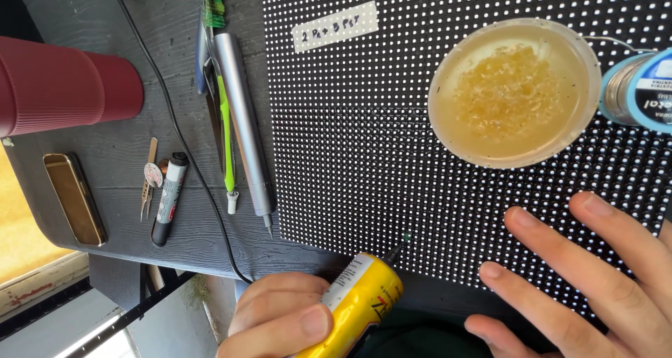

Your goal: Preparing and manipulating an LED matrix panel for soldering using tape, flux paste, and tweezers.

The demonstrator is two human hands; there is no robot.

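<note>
Gripping yellow tube (357,305), left hand (280,316) fisted; right hand (595,274) flat, empty, seemingly resting on dotted panel (364,120).

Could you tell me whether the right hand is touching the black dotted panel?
Touching: the head view shows the right hand lying flat, its fingers spread directly on the black dotted panel, with no gap visible.

Bright, even daylight; sharp, slight glare.

left hand (283,316): grips yellow tube (357,305) | right hand (595,274): flat on dotted panel (350,120)
</note>
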